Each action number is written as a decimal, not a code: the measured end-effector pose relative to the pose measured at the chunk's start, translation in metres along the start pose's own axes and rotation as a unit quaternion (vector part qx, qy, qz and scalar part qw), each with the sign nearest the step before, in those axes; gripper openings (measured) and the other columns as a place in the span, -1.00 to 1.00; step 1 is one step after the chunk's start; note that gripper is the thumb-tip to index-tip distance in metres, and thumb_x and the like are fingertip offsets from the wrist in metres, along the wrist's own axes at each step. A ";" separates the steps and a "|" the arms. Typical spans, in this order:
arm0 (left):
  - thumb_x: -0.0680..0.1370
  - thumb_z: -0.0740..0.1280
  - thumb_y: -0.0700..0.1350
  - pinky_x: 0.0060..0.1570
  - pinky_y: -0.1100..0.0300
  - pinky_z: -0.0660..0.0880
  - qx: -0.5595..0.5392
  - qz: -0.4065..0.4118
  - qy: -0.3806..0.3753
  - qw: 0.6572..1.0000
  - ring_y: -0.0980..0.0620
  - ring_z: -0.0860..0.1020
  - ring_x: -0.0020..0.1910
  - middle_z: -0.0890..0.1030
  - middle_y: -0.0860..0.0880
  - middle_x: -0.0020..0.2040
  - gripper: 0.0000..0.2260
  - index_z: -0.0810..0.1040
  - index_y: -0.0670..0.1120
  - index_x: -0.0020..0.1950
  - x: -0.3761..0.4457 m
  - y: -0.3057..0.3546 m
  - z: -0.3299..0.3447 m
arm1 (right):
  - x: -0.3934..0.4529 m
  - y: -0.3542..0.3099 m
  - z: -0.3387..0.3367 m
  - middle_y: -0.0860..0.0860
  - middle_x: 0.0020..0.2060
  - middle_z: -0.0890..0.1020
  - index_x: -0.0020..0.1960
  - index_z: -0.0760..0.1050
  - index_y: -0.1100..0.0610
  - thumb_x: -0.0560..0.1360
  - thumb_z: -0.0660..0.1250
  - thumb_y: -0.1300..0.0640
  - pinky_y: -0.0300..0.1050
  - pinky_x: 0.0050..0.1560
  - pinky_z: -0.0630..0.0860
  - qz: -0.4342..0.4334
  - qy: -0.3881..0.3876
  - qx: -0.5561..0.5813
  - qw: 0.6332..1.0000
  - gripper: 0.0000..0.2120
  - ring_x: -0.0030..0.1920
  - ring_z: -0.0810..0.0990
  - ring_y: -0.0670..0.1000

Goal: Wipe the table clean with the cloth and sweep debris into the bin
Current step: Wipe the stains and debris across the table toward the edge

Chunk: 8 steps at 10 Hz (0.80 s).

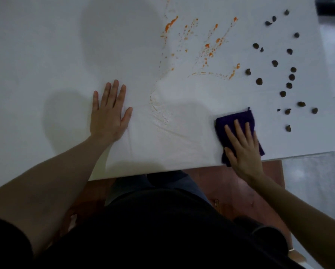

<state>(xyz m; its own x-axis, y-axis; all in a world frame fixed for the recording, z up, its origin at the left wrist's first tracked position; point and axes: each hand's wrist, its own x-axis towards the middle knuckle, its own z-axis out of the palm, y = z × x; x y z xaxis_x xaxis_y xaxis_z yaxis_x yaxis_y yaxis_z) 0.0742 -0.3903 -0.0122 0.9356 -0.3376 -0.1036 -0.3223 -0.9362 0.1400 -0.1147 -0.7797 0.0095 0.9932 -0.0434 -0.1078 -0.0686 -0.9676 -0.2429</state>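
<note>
The person stands at the near edge of a white table point(46, 45), and both hands are on its top. The left hand point(109, 115) lies flat with the palm down, the fingers straight and a little spread, and it holds nothing — it only rests on the surface, left of the middle. The right hand point(242, 146) presses flat on a folded dark purple cloth point(235, 118), close to the near edge at the right side; its fingers are straight and slightly apart on top of the cloth, not curled around it. The cloth shows beyond the fingertips and also a little beside the palm. Between the two hands, and further away from the person, there are orange sauce streaks point(207, 49) with many small drops, and a pale, thin smear point(158, 109) curves down from them toward the near edge. To the right of the streaks, many small dark brown lumps of debris point(288, 76) lie scattered over the right part of the table — the nearest ones are just beyond and to the right of the cloth, not touching it. Under the table edge a reddish-brown wooden floor point(230, 181) is visible.
</note>
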 end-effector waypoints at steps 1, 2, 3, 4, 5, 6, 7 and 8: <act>0.64 -0.09 0.18 0.56 -0.14 -0.12 0.003 0.000 0.000 1.000 -0.03 -0.08 0.62 -0.06 -0.03 0.64 -0.40 -0.06 -0.03 0.64 0.001 0.000 0.000 | -0.008 -0.021 0.010 0.09 0.58 0.13 0.58 0.12 0.00 0.62 0.09 -0.07 0.35 0.49 0.05 -0.110 -0.022 -0.015 0.994 -0.45 0.58 -0.03 0.22; 0.65 -0.06 0.17 0.56 -0.14 -0.11 0.002 0.001 0.006 1.000 -0.03 -0.06 0.62 -0.03 -0.04 0.64 -0.41 -0.03 -0.03 0.64 0.000 0.001 0.000 | 0.001 -0.048 0.016 0.07 0.57 0.18 0.57 0.18 -0.02 0.64 0.08 -0.14 0.33 0.49 0.08 -0.210 -0.048 -0.041 0.976 -0.47 0.57 0.03 0.24; 0.65 -0.05 0.16 0.56 -0.14 -0.11 -0.006 0.003 0.010 1.000 -0.03 -0.05 0.62 -0.03 -0.04 0.64 -0.42 -0.03 -0.03 0.64 -0.001 0.001 0.000 | 0.024 -0.087 0.022 0.03 0.57 0.18 0.56 0.20 -0.05 0.65 0.06 -0.17 0.27 0.52 0.04 -0.297 -0.059 -0.056 0.951 -0.49 0.58 0.03 0.21; 0.66 -0.08 0.15 0.56 -0.14 -0.11 -0.006 0.002 0.009 1.000 -0.02 -0.07 0.62 -0.03 -0.04 0.64 -0.43 -0.04 -0.02 0.64 0.000 0.001 -0.001 | 0.065 -0.123 0.026 0.01 0.57 0.17 0.57 0.18 -0.09 0.67 0.04 -0.16 0.24 0.54 0.02 -0.314 -0.050 -0.057 0.946 -0.51 0.58 0.02 0.19; 0.66 -0.07 0.14 0.56 -0.14 -0.09 0.001 0.003 0.014 1.000 -0.03 -0.04 0.62 -0.01 -0.04 0.64 -0.44 -0.02 -0.02 0.64 0.000 0.001 -0.001 | 0.106 -0.133 0.024 0.00 0.58 0.15 0.57 0.16 -0.12 0.66 0.02 -0.17 0.21 0.54 -0.01 -0.255 -0.041 -0.061 0.964 -0.51 0.58 0.02 0.16; 0.66 -0.07 0.15 0.56 -0.14 -0.10 -0.003 0.001 0.009 1.000 -0.03 -0.04 0.62 -0.02 -0.04 0.64 -0.43 -0.02 -0.02 0.64 0.000 0.000 -0.001 | 0.126 -0.109 0.018 -0.01 0.57 0.16 0.57 0.16 -0.13 0.65 -0.01 -0.19 0.18 0.54 -0.01 -0.160 -0.019 -0.058 0.985 -0.50 0.58 0.04 0.16; 0.66 -0.06 0.14 0.56 -0.14 -0.10 -0.004 0.002 0.008 1.000 -0.03 -0.04 0.62 -0.01 -0.04 0.64 -0.43 -0.02 -0.02 0.64 0.000 0.001 -0.001 | 0.120 -0.072 0.009 -0.01 0.59 0.11 0.58 0.11 -0.14 0.64 -0.02 -0.20 0.20 0.54 0.00 -0.050 -0.012 -0.032 0.998 -0.48 0.59 0.00 0.15; 0.66 -0.07 0.15 0.56 -0.14 -0.11 -0.003 0.000 0.004 1.000 -0.03 -0.05 0.62 -0.02 -0.04 0.64 -0.43 -0.02 -0.02 0.64 0.001 0.001 -0.002 | 0.091 -0.045 0.003 -0.01 0.60 0.03 0.59 0.04 -0.13 0.65 -0.05 -0.19 0.19 0.55 -0.07 0.003 -0.011 -0.014 1.000 -0.47 0.59 -0.09 0.14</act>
<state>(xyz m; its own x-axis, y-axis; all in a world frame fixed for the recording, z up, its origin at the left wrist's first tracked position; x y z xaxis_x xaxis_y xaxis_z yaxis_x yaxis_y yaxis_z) 0.0748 -0.3909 -0.0106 0.9365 -0.3374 -0.0954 -0.3222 -0.9355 0.1452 -0.0218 -0.7397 0.0074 0.9905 -0.0433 -0.1309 -0.0709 -0.9741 -0.2146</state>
